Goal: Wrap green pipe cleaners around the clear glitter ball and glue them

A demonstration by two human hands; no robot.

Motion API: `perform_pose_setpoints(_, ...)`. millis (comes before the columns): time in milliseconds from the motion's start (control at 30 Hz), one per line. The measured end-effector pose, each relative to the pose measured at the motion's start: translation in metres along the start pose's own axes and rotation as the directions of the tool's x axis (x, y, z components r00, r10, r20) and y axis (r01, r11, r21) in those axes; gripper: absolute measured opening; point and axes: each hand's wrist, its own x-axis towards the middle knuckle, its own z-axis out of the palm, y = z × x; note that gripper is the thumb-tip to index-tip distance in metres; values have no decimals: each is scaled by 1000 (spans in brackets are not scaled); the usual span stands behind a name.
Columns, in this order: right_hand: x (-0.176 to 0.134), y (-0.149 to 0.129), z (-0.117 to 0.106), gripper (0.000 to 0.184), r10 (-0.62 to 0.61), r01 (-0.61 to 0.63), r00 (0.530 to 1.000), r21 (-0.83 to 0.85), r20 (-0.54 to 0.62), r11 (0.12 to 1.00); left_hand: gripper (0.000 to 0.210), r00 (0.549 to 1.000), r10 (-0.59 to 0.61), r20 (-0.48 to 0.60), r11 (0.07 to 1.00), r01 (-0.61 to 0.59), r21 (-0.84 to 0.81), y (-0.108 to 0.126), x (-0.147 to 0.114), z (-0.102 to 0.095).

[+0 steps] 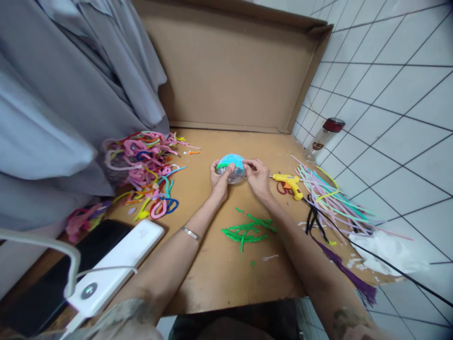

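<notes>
A clear ball has its upper part covered in rows of blue pipe cleaner, with a green pipe cleaner along the left of the lower border. My left hand grips the ball from the left, thumb across its front. At the ball's right edge, the fingers of my right hand are pinched together; what lies between them is too small to make out. Several cut green pipe cleaners are scattered on the table between my forearms.
A yellow glue gun lies right of my right hand, its black cord trailing to the right. Loose pipe cleaners and a clear bottle are near the tiled wall. On the left are a tangled pipe-cleaner pile and a white power bank.
</notes>
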Motion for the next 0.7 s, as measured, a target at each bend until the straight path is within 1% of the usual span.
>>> perform_pose_setpoints(100,-5,-5,3,21,-67,68,998,-96,21,993,76,1000,20,-1,1000,-20,3,3,-2,1)
perform_pose_setpoints(200,-10,-6,7,22,-60,64,998,-147,29,987,77,999,47,-20,999,-47,28,3,-2,0)
perform_pose_setpoints(267,-12,-6,10,21,-48,51,998,-145,28,988,78,997,65,-28,997,-64,49,2,-1,0)
perform_pose_setpoints(367,-12,-6,13,18,-5,6,1000,-96,11,995,78,997,78,-25,995,-76,65,1,0,-1)
perform_pose_setpoints(500,-9,-4,16,11,123,-122,992,34,-22,992,80,998,69,-8,995,-68,78,1,0,-1)
perform_pose_setpoints(567,-7,-2,18,10,184,-180,983,105,-24,978,81,998,64,1,993,-64,95,2,0,-2)
perform_pose_setpoints(700,-4,1,19,10,290,-285,957,215,9,934,81,998,63,13,989,-64,131,1,1,-3)
